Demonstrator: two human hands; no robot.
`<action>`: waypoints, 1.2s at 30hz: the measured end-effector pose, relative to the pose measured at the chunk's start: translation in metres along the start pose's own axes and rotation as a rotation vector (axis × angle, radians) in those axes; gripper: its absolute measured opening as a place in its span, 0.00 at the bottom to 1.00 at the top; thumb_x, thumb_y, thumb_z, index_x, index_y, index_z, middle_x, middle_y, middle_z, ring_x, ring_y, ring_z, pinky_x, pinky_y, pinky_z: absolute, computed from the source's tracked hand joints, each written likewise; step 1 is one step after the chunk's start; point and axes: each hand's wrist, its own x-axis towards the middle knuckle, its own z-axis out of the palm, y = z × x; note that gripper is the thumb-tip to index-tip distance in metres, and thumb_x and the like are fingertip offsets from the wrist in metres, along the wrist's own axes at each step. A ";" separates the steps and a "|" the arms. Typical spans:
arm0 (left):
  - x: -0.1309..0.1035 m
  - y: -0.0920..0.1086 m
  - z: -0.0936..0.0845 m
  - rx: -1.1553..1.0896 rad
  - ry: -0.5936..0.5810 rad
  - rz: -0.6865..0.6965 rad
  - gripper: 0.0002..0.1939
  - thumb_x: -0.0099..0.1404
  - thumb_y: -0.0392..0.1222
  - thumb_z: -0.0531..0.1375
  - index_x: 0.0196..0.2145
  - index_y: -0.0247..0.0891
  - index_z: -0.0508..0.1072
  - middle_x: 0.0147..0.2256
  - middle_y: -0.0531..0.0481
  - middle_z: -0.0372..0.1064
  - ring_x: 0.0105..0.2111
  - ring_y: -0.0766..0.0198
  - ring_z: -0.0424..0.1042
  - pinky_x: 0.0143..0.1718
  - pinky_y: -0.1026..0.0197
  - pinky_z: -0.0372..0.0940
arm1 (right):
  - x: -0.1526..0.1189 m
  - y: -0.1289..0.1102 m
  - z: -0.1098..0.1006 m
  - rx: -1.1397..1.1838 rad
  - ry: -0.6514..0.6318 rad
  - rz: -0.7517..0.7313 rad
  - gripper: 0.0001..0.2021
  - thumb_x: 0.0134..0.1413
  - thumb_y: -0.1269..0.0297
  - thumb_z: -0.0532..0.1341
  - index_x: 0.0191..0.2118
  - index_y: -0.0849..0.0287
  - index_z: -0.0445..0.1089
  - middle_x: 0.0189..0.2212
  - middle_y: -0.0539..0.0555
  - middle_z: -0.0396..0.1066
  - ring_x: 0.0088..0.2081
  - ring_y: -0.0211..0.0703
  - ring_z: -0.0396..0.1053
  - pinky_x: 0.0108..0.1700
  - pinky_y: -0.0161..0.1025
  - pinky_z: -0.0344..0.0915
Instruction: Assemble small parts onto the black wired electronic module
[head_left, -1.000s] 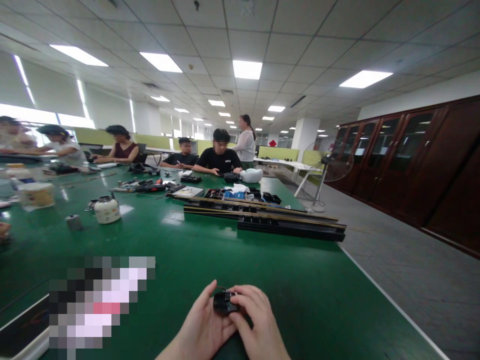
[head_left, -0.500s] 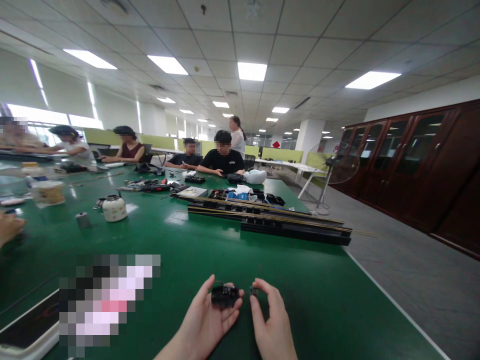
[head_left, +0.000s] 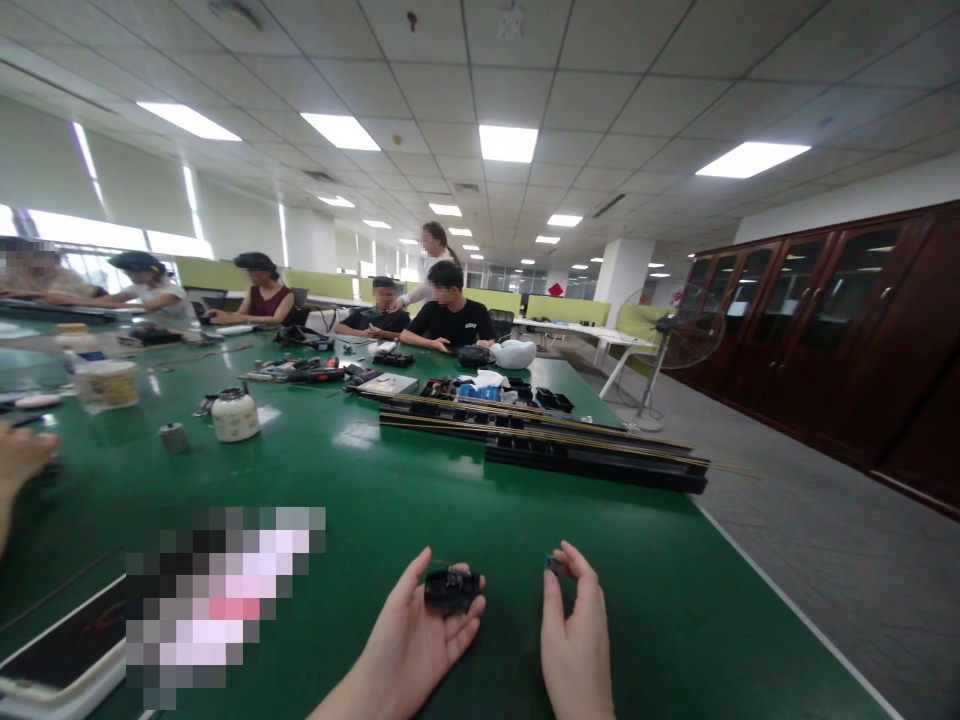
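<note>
Palm up, my left hand (head_left: 420, 635) cradles a small black plastic housing (head_left: 452, 590), with fingers curled beneath it and the thumb at its left side. Some small parts and a thin wire show on the housing's top; its details are too small to read. To the right, my right hand (head_left: 577, 630) pinches a tiny grey part with a bluish end (head_left: 553, 564) between thumb and fingertips. That part is held apart from the housing, above the green table (head_left: 360, 560). What exactly it is I cannot make out.
Long black rails (head_left: 600, 468) with thin brass rods lie across the table ahead. A white jar (head_left: 235, 415), a grey metal cylinder (head_left: 173, 437) and a plastic tub (head_left: 106, 385) stand left. A phone (head_left: 67, 640) lies near left. Another person's hand (head_left: 26, 460) is at the left edge.
My right hand has moved right, away from the black housing, carrying the tiny grey part. My left hand stays almost still. In the background, a standing person has leaned toward a seated one.
</note>
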 end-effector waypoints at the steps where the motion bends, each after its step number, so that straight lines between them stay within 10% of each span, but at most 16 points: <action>1: 0.000 0.000 0.000 0.000 0.001 0.001 0.17 0.54 0.49 0.58 0.36 0.32 0.69 0.37 0.38 0.72 0.32 0.58 0.73 0.37 0.59 0.64 | 0.000 0.000 -0.001 -0.001 0.006 0.001 0.17 0.54 0.56 0.52 0.47 0.59 0.60 0.41 0.59 0.67 0.44 0.50 0.64 0.46 0.47 0.58; 15: -0.001 0.001 0.002 -0.005 0.027 -0.002 0.16 0.54 0.49 0.58 0.34 0.33 0.69 0.34 0.40 0.73 0.31 0.58 0.73 0.36 0.58 0.64 | -0.003 -0.003 0.001 -0.035 -0.014 -0.104 0.15 0.53 0.57 0.53 0.45 0.58 0.61 0.40 0.58 0.67 0.43 0.50 0.64 0.46 0.47 0.58; 36: -0.003 -0.002 0.001 0.016 -0.051 -0.018 0.15 0.56 0.48 0.57 0.35 0.32 0.70 0.30 0.43 0.73 0.30 0.59 0.73 0.38 0.58 0.62 | -0.017 -0.025 0.001 -0.056 -0.385 -0.439 0.09 0.50 0.65 0.59 0.40 0.51 0.68 0.38 0.52 0.71 0.45 0.46 0.65 0.47 0.45 0.64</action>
